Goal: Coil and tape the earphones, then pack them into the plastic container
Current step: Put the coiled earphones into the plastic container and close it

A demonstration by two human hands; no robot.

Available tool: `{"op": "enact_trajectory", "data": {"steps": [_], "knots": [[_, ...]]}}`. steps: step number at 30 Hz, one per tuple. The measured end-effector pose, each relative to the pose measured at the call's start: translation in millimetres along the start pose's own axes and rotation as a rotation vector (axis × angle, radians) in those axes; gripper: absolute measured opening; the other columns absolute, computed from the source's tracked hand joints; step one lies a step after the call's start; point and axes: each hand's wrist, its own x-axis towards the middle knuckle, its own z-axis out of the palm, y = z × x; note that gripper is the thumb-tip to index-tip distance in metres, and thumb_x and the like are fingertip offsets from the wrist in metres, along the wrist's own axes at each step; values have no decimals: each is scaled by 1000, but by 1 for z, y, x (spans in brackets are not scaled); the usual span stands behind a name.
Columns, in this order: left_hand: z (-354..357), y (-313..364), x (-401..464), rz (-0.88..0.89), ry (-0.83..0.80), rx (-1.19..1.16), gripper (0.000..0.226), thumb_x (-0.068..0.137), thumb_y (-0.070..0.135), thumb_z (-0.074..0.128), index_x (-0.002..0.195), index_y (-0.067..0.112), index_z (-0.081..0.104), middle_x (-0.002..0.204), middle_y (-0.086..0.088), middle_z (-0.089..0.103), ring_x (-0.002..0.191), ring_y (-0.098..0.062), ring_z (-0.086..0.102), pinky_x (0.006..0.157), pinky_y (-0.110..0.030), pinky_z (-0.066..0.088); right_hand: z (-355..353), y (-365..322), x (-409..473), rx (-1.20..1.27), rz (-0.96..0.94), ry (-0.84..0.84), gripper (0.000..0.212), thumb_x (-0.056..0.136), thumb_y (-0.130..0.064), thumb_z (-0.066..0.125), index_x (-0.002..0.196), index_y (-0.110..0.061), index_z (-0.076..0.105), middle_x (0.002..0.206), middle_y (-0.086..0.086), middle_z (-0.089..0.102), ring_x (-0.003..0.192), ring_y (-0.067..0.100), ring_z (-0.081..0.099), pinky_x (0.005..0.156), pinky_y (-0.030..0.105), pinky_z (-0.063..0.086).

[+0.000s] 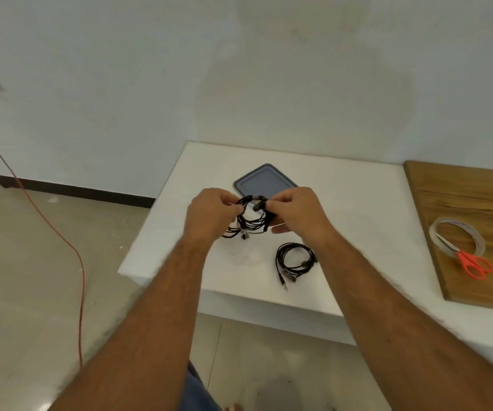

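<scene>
Both hands hold a coil of black earphones [254, 221] above the white table [343, 232]. My left hand [209, 215] grips the coil's left side. My right hand [295, 212] pinches its right side, near an earbud. A second coil of black earphones [294, 259] lies on the table below my right hand, with its plug pointing toward the front edge. The plastic container's grey lid [264, 180] lies flat behind the hands. A clear container body shows faintly on the table under the held coil, too faint to be sure of.
A wooden board [476, 203] lies on the table's right part. On it sit a roll of clear tape [458, 235] and orange-handled scissors [473, 265]. A red cable [73, 250] runs across the floor at the left. The wall stands just behind the table.
</scene>
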Motion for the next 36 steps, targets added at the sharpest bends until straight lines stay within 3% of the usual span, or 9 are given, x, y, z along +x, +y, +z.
{"op": "enact_trajectory", "data": {"steps": [5,8,13,18,22,24,27,31,36], "knots": [[-32,-34,3,-114,51,119,16,76,30,78,88,28,68,74,5,71,73,-11,69,74,-32,56,57,-8,8,-228,10,-33,16,84,-5,64,70,-8,72,72,16,73,62,29,73,64,43,62],[-35,-40,5,-170,52,179,14,76,30,78,80,29,65,78,3,71,80,-18,70,74,-31,55,76,-7,13,-440,-10,-28,16,82,-5,60,75,-5,74,68,14,73,59,26,72,65,43,62],[-34,-41,7,-228,35,259,8,77,19,70,84,21,74,81,-1,73,80,-21,69,61,-24,45,95,-5,18,-668,-22,-33,17,79,-4,55,78,-5,72,70,12,71,65,28,70,63,38,61],[-34,-41,11,-252,22,319,18,71,14,75,88,19,73,83,-2,73,82,-22,68,56,-26,44,106,-3,17,-863,-55,-48,20,82,-7,55,63,-12,54,61,1,51,59,21,51,43,24,30],[-33,-40,11,-231,24,328,15,73,16,76,88,16,73,84,-4,72,81,-22,67,55,-25,42,103,-4,13,-944,-112,-57,29,88,-10,56,61,-13,46,58,-1,44,58,18,47,42,25,26],[-32,-37,9,-201,47,314,12,75,17,73,87,16,73,82,-4,72,80,-22,67,55,-25,43,95,-13,9,-946,-148,-63,21,89,-10,56,69,-9,55,63,1,52,65,21,54,45,25,33],[-28,-26,5,-112,72,242,9,82,20,68,87,20,76,80,-2,73,80,-20,69,63,-27,52,69,-26,1,-824,-198,-36,17,89,-13,57,90,-4,71,84,9,71,79,26,67,67,34,56],[-4,1,-9,53,-21,194,12,86,25,68,89,17,76,78,-2,73,73,-16,68,67,-28,55,10,-18,-8,-691,-157,45,18,85,-13,61,83,0,72,80,17,72,76,32,70,72,49,58],[49,30,-23,197,-182,322,17,88,31,68,95,17,75,84,-3,74,82,-19,70,78,-35,57,-51,18,-21,-627,86,88,5,84,-16,69,89,-14,69,81,8,73,71,21,73,71,42,62]]}}
